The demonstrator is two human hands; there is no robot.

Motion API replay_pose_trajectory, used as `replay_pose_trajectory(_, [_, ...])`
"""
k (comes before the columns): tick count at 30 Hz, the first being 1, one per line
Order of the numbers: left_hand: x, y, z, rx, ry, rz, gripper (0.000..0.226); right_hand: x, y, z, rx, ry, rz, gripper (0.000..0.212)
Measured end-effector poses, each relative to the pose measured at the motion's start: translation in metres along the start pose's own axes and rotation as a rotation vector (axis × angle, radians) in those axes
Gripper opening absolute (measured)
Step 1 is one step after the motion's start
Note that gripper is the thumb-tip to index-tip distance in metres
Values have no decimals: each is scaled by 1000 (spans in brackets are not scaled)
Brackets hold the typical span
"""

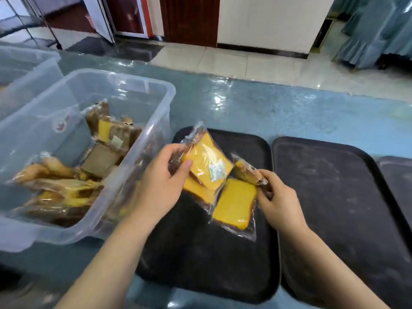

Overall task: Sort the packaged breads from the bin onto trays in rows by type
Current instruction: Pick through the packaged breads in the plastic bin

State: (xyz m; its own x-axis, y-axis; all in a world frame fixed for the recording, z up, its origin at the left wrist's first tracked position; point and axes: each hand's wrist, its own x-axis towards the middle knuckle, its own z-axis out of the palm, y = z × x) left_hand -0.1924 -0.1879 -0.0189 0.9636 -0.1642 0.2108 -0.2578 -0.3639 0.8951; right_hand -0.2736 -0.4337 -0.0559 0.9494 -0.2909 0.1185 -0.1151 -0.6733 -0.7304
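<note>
My left hand [162, 177] grips a clear packet of yellow sliced bread [206, 161] above the left black tray [200, 264]. Another yellow slice packet [235, 205] lies flat on that tray, and a third [196, 189] shows partly under the held one. My right hand [278, 198] pinches the end of a small brownish bread packet [246, 170] just right of the slices. The clear plastic bin [151, 103] at the left holds several more packaged breads [66, 186].
A second black tray [334, 208] lies bare to the right, and the edge of a third [399, 175] shows at the far right. Another clear bin [26, 70] stands behind at the far left. The table has a glossy blue cover [267, 108].
</note>
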Motion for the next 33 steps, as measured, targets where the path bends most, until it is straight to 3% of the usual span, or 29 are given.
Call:
replay_pose_trajectory(5, [-49, -68, 37, -99, -104, -232, 24, -36, 52, 31, 11, -85, 41, 42])
replay_pose_trajectory(11, [-108, -129, 44, -155, -108, -401, 29, -80, 96, 67, -224, -219, -366, 51])
replay_pose_trajectory(14, [-126, -141, 48, -126, -96, -431, 32, -90, 117, 80, -303, -220, -439, 48])
replay_pose_trajectory(19, [-136, -147, 51, 108, -155, -381, 47, -92, 132, 76, -393, -322, -392, 58])
replay_pose_trajectory(23, [-134, -145, 53, 233, -218, -376, 63, -88, 132, 60, -152, -471, -227, 62])
replay_pose_trajectory(25, [-133, -145, 53, 356, -257, -297, 61, -85, 130, 54, -96, -484, -183, 53])
replay_pose_trajectory(30, [-119, -142, 47, 592, -425, -315, 74, -82, 132, 55, -330, -477, -332, 41])
replay_pose_trajectory(33, [-101, -133, 47, 791, -516, -293, 65, -66, 120, 49, -353, -534, -281, 37])
